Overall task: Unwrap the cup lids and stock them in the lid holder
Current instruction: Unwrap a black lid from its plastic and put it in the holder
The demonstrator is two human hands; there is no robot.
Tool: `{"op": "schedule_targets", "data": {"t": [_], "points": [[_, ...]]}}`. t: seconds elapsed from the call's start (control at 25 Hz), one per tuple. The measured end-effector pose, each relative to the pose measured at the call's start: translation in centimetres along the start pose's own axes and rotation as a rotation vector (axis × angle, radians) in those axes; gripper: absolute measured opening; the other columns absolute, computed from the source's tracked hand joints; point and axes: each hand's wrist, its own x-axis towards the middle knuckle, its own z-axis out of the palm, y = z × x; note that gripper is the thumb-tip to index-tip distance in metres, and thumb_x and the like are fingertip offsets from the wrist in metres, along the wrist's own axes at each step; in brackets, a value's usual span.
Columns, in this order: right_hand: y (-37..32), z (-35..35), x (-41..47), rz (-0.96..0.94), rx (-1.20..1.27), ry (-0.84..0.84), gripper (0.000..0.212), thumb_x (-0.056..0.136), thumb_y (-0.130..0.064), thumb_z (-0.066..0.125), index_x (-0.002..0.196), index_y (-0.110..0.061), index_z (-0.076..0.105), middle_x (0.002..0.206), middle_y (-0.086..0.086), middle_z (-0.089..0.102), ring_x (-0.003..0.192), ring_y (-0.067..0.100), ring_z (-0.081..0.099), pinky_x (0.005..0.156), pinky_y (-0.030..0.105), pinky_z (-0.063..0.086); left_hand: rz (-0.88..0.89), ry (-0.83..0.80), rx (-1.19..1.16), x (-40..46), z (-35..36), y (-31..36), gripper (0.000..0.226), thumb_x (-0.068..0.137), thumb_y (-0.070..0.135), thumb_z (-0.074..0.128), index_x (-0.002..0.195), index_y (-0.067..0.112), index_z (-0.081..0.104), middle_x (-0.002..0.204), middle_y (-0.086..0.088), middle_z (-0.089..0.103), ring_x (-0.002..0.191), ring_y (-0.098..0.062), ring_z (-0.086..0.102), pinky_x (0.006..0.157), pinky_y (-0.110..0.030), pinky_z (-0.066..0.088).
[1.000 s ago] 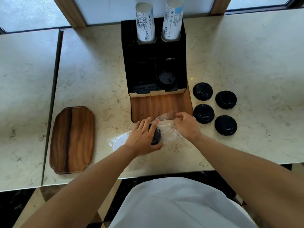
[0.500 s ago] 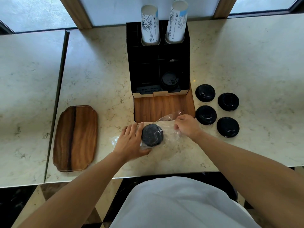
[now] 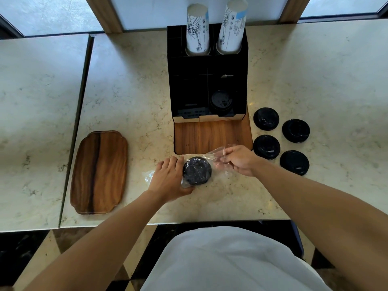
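Observation:
A black cup lid lies on the marble counter inside a clear plastic wrap. My left hand rests on the wrap at the lid's left edge, thumb curled under the lid's near side. My right hand pinches the wrap's right end between fingers and thumb. Behind them stands the black lid holder on a wooden base, with one black lid in its right front slot.
Several loose black lids lie right of the holder. Two stacks of paper cups stand in the holder's top. A wooden tray sits at the left. A seam divides the counter.
My left hand slid leftwards off the lid, uncovering its top. My right hand has drawn the wrap's end a little to the right.

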Motion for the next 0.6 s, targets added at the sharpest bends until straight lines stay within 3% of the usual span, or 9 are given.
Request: {"op": "schedule_targets", "data": {"t": [0.08,0.2,0.36,0.48,0.6], "points": [[0.1,0.0,0.5,0.066,0.009,-0.023,0.021,0.093,0.012,0.062,0.113,0.01,0.068,0.112,0.029,0.073,0.096,0.031,0.078,0.069,0.031,0.066,-0.024,-0.031,-0.004,0.1,-0.1,0.2,0.1,0.07,0.075,0.067,0.14,0.007,0.046,0.128,-0.011,0.056,0.118,-0.033,0.053,0.105,-0.048,0.041],[0.2,0.2,1.0,0.055,-0.071,-0.032,0.022,0.093,0.005,0.067,0.114,0.011,0.067,0.114,0.027,0.073,0.091,0.025,0.079,0.076,0.031,0.065,-0.06,-0.075,0.003,0.5,-0.3,0.5,0.085,0.073,0.069,0.07,0.131,0.009,0.053,0.124,-0.01,0.054,0.116,-0.032,0.051,0.104,-0.047,0.041],[-0.3,0.5,0.7,0.021,-0.09,-0.101,0.021,0.086,0.002,0.074,0.106,0.009,0.074,0.106,0.02,0.077,0.083,0.019,0.078,0.063,0.023,0.062,-0.063,-0.096,-0.002,0.7,-0.2,0.4,0.077,0.076,0.067,0.071,0.128,0.011,0.057,0.125,-0.007,0.055,0.117,-0.03,0.049,0.103,-0.046,0.04],[-0.8,0.4,0.4,0.038,-0.211,-0.158,0.03,0.077,-0.004,0.077,0.106,0.002,0.076,0.108,0.014,0.078,0.087,0.016,0.075,0.069,0.022,0.061,-0.067,-0.089,-0.015,0.7,-0.2,0.3,0.073,0.078,0.064,0.072,0.128,0.013,0.059,0.124,-0.006,0.057,0.117,-0.029,0.05,0.102,-0.045,0.04],[-1.0,0.3,0.7,0.046,-0.378,-0.167,0.01,0.091,-0.003,0.071,0.095,-0.005,0.079,0.118,0.01,0.074,0.081,0.011,0.064,0.065,0.019,0.054,-0.075,-0.067,-0.049,0.6,-0.2,0.3,0.065,0.08,0.061,0.072,0.123,0.013,0.063,0.121,-0.006,0.059,0.115,-0.03,0.052,0.101,-0.046,0.041]]}}
